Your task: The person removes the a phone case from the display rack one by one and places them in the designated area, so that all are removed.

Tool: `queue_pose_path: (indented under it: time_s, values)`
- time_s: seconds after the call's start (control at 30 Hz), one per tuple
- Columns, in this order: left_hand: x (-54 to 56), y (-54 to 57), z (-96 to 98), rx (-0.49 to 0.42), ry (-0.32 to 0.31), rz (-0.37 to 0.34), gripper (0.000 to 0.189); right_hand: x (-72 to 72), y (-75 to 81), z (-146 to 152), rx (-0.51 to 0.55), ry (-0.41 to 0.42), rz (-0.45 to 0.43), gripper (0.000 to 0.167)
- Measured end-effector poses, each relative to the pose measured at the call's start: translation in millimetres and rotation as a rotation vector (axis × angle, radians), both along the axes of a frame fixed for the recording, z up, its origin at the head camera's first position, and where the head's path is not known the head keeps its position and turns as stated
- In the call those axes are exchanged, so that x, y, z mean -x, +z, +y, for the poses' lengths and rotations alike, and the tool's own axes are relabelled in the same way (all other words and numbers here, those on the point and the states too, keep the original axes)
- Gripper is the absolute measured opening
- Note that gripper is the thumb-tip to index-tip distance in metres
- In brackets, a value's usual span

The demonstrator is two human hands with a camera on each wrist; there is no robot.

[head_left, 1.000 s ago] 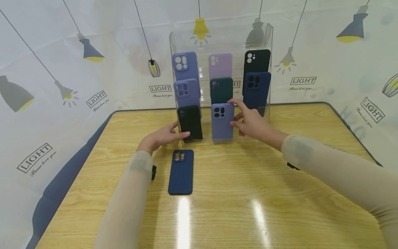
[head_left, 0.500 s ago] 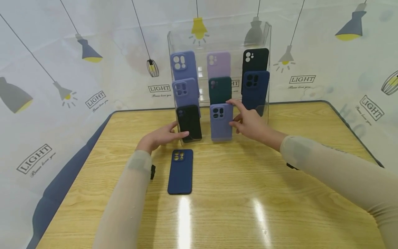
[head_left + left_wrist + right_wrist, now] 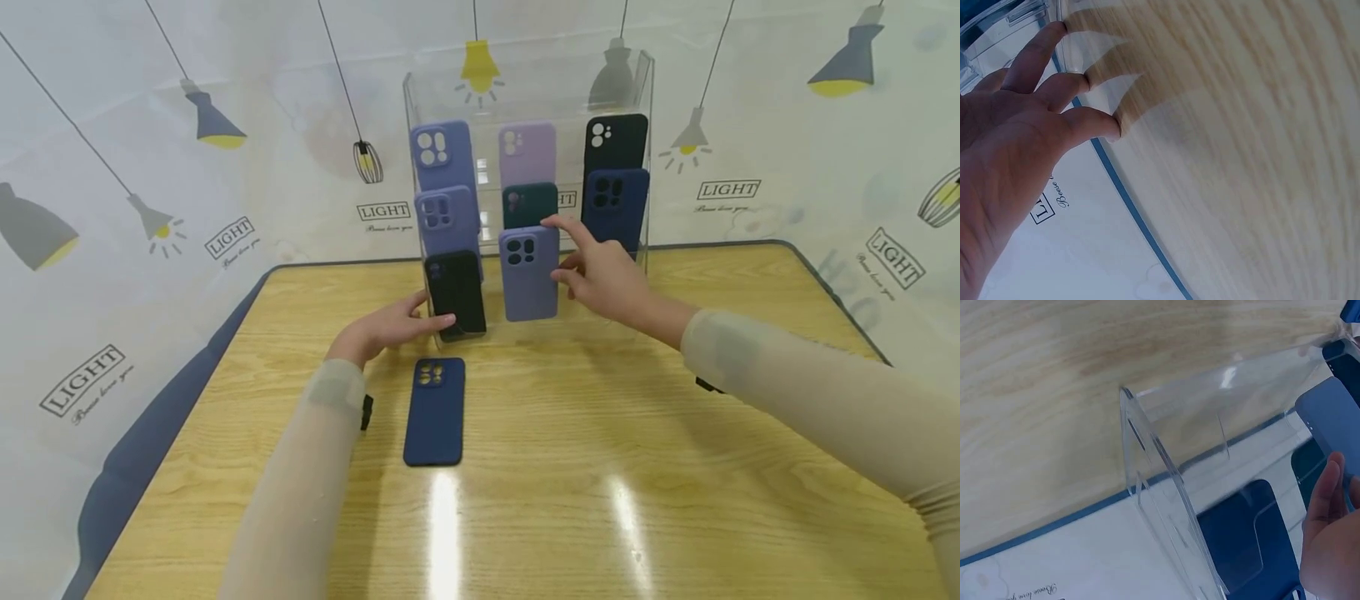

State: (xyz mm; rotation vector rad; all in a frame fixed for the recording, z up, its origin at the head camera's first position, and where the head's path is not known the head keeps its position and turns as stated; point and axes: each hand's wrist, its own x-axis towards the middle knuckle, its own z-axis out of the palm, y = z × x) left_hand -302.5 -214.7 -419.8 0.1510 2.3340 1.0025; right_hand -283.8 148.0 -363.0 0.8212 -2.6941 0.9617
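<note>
A clear acrylic display stand (image 3: 525, 100) holds phone cases in tiers. My right hand (image 3: 611, 279) pinches a lavender-blue phone case (image 3: 529, 287) by its top right corner and right edge, in front of the stand's bottom tier. The right wrist view shows this lavender case (image 3: 1334, 422) raised and tilted, with the right hand (image 3: 1335, 544) at its edge. My left hand (image 3: 390, 325) grips the stand's lower left side, thumb at the front over the black case (image 3: 457, 292). In the left wrist view, the left hand's (image 3: 1041, 119) fingertips reach the tabletop beside the stand; its thumb is hidden.
A navy phone case (image 3: 435, 417) lies flat on the wooden table (image 3: 555, 467), before the left hand. Behind the lavender case stand a dark green case (image 3: 529, 204) and a pink case (image 3: 528, 154). Another navy case (image 3: 617, 208) sits at the stand's right.
The right hand has lifted the lavender phone case up out of the bottom tier, slightly left and tilted. The left hand has stayed in place on the stand.
</note>
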Motion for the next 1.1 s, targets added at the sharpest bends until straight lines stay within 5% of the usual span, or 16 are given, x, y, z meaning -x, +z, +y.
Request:
queue_pose_path:
  time_s: [0.4,0.77,1.1]
  values:
    - [-0.7,1.3,1.8,-0.003,0.004,-0.019,0.121,-19.1,12.7,-15,0.005,0.018,-0.147,0.077]
    - [-2.0,3.1,1.3,0.006,0.0,-0.02,0.119,-47.9,-2.1,-38,0.1,0.004,-0.526,0.081]
    - [-0.8,2.8,1.7,-0.006,0.002,-0.015,0.117,-57.5,-23.3,-47,0.133,-0.003,-0.667,0.087]
